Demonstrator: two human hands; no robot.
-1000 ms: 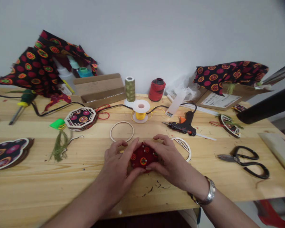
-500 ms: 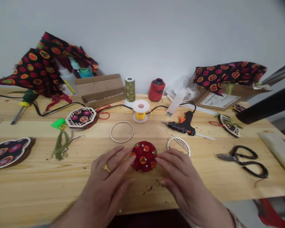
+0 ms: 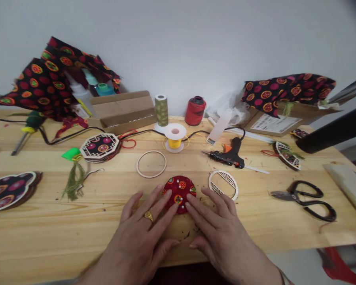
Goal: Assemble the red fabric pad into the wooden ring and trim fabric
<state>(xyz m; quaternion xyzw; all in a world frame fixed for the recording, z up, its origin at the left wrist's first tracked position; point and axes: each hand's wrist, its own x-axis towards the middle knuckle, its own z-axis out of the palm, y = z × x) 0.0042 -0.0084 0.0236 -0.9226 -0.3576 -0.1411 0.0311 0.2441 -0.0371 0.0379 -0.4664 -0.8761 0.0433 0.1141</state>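
Observation:
A round dark-red patterned fabric disc [image 3: 182,185] lies flat on the wooden table, with several small white beads or pin heads on it. My left hand [image 3: 145,227] rests on its lower left part, fingers spread and a gold ring on one of them. Fingertips of my right hand [image 3: 218,223] lie on the lower right part of the disc, fingers stretched out. Both hands hide the disc's lower edges. Just beyond it lie a thin wooden ring [image 3: 138,161] and a round wooden lattice frame [image 3: 235,185].
Behind stand a yellow thread spool [image 3: 175,143], a green thread cone [image 3: 161,113] and a red thread spool [image 3: 195,111]. A black glue gun [image 3: 230,157] and scissors [image 3: 296,196] lie to the right. Leftward are an octagonal ornament [image 3: 100,146], a green tassel [image 3: 74,180] and a screwdriver [image 3: 26,132].
Both hands have moved inward from the disc's sides, and their fingertips now lie on top of it. The disc has stayed in about the same place.

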